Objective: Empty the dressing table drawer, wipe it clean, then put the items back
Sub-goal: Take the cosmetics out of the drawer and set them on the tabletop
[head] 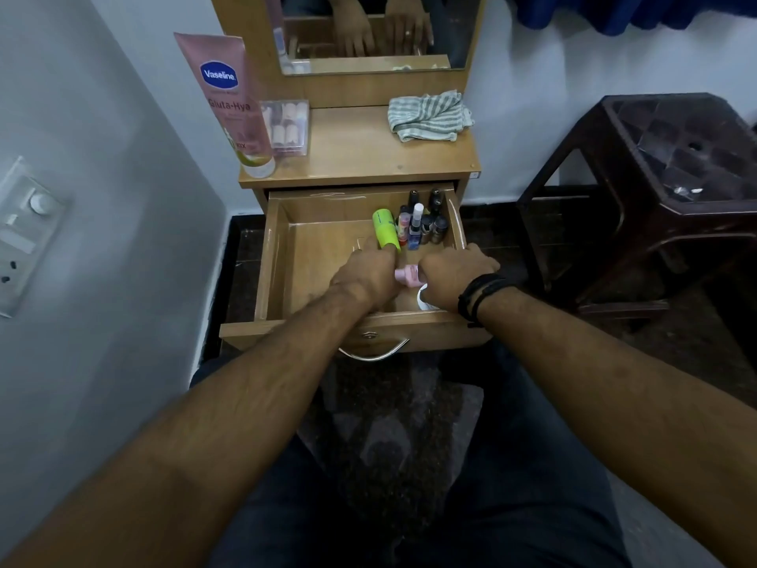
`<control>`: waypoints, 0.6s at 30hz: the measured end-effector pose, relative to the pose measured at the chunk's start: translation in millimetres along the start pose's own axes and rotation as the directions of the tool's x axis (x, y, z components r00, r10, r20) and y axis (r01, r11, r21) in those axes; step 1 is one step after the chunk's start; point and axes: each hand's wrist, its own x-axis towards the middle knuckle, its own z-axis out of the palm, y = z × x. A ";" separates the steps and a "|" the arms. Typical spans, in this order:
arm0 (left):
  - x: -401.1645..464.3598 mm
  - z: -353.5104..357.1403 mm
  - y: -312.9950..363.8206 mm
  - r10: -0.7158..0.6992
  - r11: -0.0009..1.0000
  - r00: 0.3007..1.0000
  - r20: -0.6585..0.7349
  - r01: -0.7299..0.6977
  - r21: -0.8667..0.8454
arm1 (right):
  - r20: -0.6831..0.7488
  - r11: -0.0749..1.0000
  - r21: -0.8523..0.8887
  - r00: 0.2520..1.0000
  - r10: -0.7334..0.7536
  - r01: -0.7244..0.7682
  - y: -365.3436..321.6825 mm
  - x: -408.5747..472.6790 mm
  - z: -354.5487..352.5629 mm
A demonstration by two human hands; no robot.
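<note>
Head view: drawer [282, 256] is standing pulled out, both hands reaching inside. Left hand [366, 276] is lying low with fingers extended, fingertips touching the green tube [385, 233]. Right hand [454, 276] is curling around a small pink bottle [405, 276], apparently gripping it; the fingers themselves are hidden. A cluster of dark little bottles [426, 223] is standing in the far right corner. On the tabletop [360, 157], a striped cloth [428, 116], a Vaseline tube [233, 104] and a clear box [286, 129] are resting.
</note>
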 end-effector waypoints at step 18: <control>-12.0 -38.3 -22.4 0.139 0.976 0.984 -0.107 -0.155 -0.155 | -0.154 0.988 0.048 0.978 -0.140 0.149 2.9 18.8 -10.5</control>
